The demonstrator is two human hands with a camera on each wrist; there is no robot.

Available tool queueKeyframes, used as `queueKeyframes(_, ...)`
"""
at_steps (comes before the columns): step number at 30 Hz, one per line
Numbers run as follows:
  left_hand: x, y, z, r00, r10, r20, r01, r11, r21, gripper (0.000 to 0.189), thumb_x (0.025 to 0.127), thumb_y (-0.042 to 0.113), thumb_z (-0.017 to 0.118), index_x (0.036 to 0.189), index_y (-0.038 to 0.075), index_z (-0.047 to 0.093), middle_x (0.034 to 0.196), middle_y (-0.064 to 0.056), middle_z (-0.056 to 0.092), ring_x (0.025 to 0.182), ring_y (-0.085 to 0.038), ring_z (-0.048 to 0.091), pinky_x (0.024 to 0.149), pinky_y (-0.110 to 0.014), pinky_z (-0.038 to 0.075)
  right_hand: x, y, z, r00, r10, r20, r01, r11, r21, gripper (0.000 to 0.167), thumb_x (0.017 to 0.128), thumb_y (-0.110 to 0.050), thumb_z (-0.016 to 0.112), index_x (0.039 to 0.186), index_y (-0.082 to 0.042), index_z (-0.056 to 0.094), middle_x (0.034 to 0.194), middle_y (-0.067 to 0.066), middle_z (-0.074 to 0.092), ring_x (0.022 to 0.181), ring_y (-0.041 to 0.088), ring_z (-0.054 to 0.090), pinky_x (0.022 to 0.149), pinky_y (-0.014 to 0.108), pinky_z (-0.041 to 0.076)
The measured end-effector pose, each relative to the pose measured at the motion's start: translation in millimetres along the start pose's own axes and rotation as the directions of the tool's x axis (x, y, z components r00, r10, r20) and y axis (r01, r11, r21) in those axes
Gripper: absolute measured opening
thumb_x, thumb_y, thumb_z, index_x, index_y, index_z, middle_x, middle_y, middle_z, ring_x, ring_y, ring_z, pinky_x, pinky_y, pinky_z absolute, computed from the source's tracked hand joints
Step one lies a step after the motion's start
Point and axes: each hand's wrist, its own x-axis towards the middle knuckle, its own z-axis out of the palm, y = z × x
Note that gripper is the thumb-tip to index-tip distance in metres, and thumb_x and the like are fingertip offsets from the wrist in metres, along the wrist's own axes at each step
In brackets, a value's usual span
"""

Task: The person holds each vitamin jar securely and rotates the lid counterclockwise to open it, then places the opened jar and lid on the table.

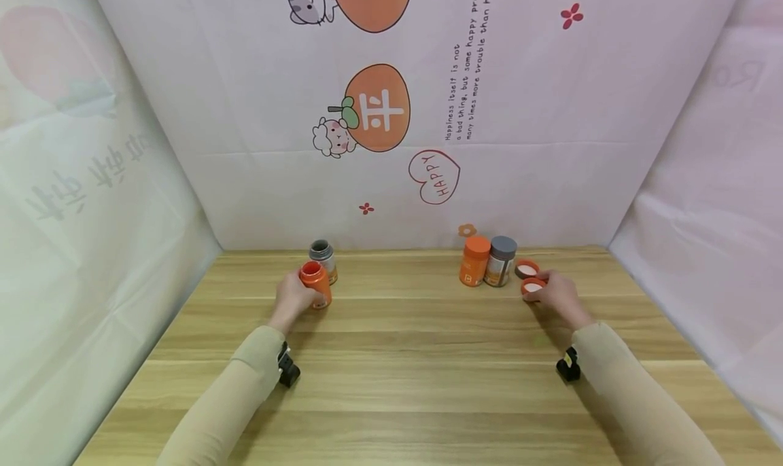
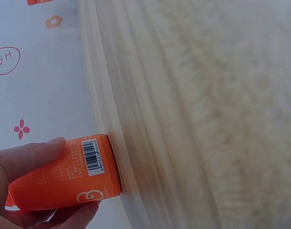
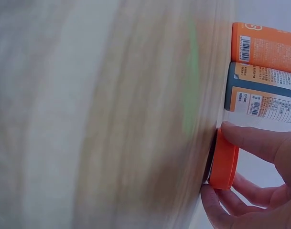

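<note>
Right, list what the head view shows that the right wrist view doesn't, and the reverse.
Only the head view: the left hand holding the open orange jar, the open gray jar behind it, and the printed HAPPY heart.

Only the right wrist view: a recognisable barcode on the capped orange jar, and a blurred pale-green streak.

Both: the right hand pinching the orange lid, the capped orange jar, the capped gray jar and the wooden tabletop.
</note>
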Motion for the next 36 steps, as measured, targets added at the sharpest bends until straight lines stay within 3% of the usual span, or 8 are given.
queueKeyframes(15,3.1,0.8,0.5,0.999,0.016,-0.031,-0.014,0.998,0.063,0.062,0.064,0.006,0.08,0.119,-0.006,0.054,0.115,-0.025,0.062,0.106,-0.038,0.058,0.095,-0.049,0.045,0.9,-0.2,0.8,1.0,0.016,-0.006,-0.016,1.0,-0.001,0.066,0.074,-0.014,0.076,0.127,0.014,0.048,0.123,0.036,0.05,0.106,0.045,0.05,0.087,0.052,0.045)
queueKeyframes(36,4.4,-2.7,4.9,1.0,-0.02,0.023,0.019,0.998,0.06,0.057,0.068,0.005,0.079,0.118,-0.007,0.054,0.117,-0.025,0.06,0.105,-0.036,0.057,0.097,-0.048,0.043,2.7,1.4,0.1,0.999,0.035,0.024,-0.035,0.999,0.006,0.064,0.073,-0.007,0.073,0.128,0.013,0.047,0.123,0.035,0.05,0.103,0.041,0.051,0.085,0.049,0.047)
